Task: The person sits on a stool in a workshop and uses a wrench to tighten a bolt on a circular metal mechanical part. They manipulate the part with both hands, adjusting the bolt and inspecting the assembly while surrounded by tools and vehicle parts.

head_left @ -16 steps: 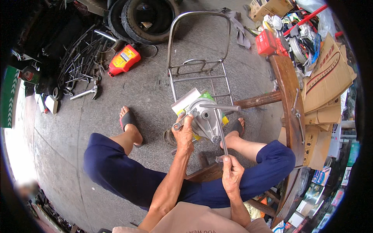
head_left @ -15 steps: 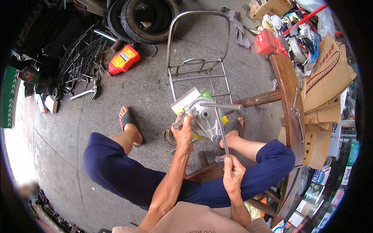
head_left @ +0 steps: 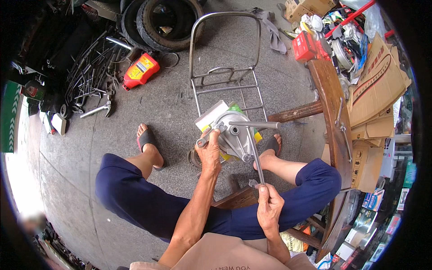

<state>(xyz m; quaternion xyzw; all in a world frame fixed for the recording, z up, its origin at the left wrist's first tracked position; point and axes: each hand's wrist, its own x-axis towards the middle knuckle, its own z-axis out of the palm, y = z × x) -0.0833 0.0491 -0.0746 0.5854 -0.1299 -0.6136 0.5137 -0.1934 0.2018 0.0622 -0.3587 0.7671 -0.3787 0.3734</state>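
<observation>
Sitting over a grey floor (head_left: 135,108), knees apart. Metal rack frame (head_left: 225,54) lies far centre. Left hand (head_left: 209,153) grips grey cast metal housing (head_left: 234,139) above the knees; right hand (head_left: 269,207) closed around T-handle wrench (head_left: 254,148), nearer, seated in housing.

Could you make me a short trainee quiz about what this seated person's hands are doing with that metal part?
1. True or false: the left hand steadies the grey cast-metal housing.
2. What does the right hand grip? A) long steel T-handle wrench B) red plastic canister C) black rubber tyre
3. Fill in: behind the housing, on the ground, lies a bent-tube metal ____.

Key: 1 true; 2 A; 3 rack.
</observation>
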